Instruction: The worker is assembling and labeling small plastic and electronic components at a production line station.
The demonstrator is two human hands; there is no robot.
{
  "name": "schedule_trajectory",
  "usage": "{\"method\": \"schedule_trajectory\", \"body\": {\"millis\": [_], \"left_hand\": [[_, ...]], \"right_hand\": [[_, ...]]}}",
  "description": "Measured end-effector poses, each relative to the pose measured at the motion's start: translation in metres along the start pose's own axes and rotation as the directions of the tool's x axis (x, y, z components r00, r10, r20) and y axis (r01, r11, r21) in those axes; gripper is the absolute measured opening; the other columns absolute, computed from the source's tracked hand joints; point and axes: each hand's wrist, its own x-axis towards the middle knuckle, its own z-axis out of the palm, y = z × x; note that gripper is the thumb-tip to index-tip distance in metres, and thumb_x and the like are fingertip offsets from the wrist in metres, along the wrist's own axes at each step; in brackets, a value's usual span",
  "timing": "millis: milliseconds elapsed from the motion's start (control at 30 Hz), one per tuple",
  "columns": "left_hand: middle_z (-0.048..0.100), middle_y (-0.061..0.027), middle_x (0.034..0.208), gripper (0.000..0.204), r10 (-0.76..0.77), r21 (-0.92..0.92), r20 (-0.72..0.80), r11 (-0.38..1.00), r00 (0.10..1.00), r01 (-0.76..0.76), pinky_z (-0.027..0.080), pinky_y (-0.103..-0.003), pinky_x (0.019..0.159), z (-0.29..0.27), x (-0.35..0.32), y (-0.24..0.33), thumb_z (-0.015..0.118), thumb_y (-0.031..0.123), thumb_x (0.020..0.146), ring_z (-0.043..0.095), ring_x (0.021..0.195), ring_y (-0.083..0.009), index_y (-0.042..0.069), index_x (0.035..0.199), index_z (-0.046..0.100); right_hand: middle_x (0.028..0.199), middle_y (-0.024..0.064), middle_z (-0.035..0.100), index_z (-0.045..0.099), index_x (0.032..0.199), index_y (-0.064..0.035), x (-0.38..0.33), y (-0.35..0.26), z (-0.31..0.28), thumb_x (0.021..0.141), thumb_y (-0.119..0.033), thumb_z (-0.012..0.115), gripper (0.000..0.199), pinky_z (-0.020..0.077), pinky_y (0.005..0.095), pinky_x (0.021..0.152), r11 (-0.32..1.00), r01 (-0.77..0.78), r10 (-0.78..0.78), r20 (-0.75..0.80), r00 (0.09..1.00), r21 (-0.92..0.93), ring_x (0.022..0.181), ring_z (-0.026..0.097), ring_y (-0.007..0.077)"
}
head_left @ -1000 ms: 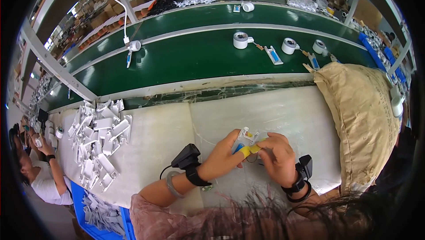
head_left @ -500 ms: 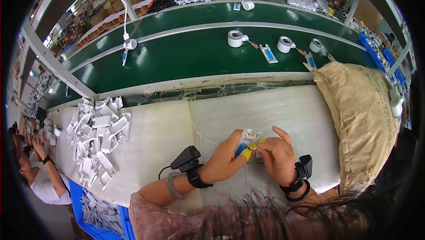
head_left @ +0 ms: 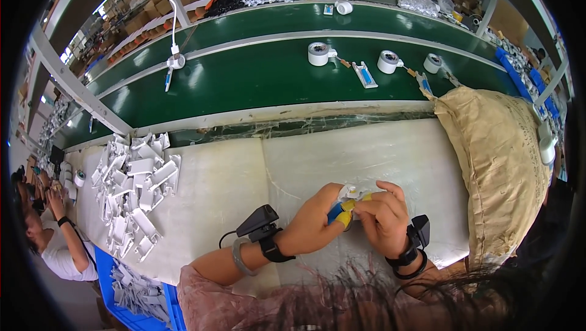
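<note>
My left hand (head_left: 314,221) is closed around a small white plastic housing (head_left: 353,192) that carries a blue block (head_left: 335,212). Yellow covers its thumb tip, which presses at the block's side. Close against it, my right hand (head_left: 384,216) has its thumb and index finger pinched at the near right side of the housing, with yellow at the index fingertip. Whatever small thing lies between those right fingertips is hidden. Both hands are above the pale sheet on the table (head_left: 305,160), and each wrist wears a black strapped device.
Many white plastic housings (head_left: 137,184) lie piled at left, above a blue bin (head_left: 107,276) of similar parts. Beyond the table, a green conveyor (head_left: 244,80) carries round white units (head_left: 318,54). A brown sack (head_left: 494,160) stands at right. Another person (head_left: 64,242) works far left.
The units on the conveyor have shifted slightly left. My left hand has edged right and down, and my right fingertips have come closer to the left thumb.
</note>
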Motion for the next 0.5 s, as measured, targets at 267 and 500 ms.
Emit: {"method": "schedule_trajectory", "body": {"millis": [267, 500], "left_hand": [[0.057, -0.0124, 0.096, 0.037, 0.041, 0.011, -0.015, 0.999, 0.999, -0.041, 0.047, -0.033, 0.075, 0.0010, 0.0005, -0.0012, 0.060, 0.008, 0.084, 0.056, 0.084, -0.0228, 0.003, 0.119, 0.049], [0.056, -0.0147, 0.099, 0.040, 0.048, 0.075, -0.015, 0.996, 0.999, -0.047, 0.047, -0.035, 0.077, 0.0008, -0.0007, 0.0000, 0.060, 0.008, 0.082, 0.056, 0.087, -0.0279, 0.003, 0.120, 0.048]], "right_hand": [[0.077, 0.0054, 0.062, 0.064, 0.087, -0.0058, -0.0004, -0.0008, -0.0003, 0.073, 0.003, 0.074, 0.020, 0.0493, 0.0469, 0.091, 1.000, 0.005, -0.005, -0.011, 1.000, -0.004, 0.072, 0.060, 0.0218], [0.077, 0.0055, 0.061, 0.063, 0.087, -0.0058, -0.0005, -0.0011, 0.0009, 0.071, 0.004, 0.074, 0.021, 0.0492, 0.0468, 0.091, 1.000, 0.020, -0.020, -0.020, 1.000, 0.005, 0.072, 0.059, 0.0225]]}}
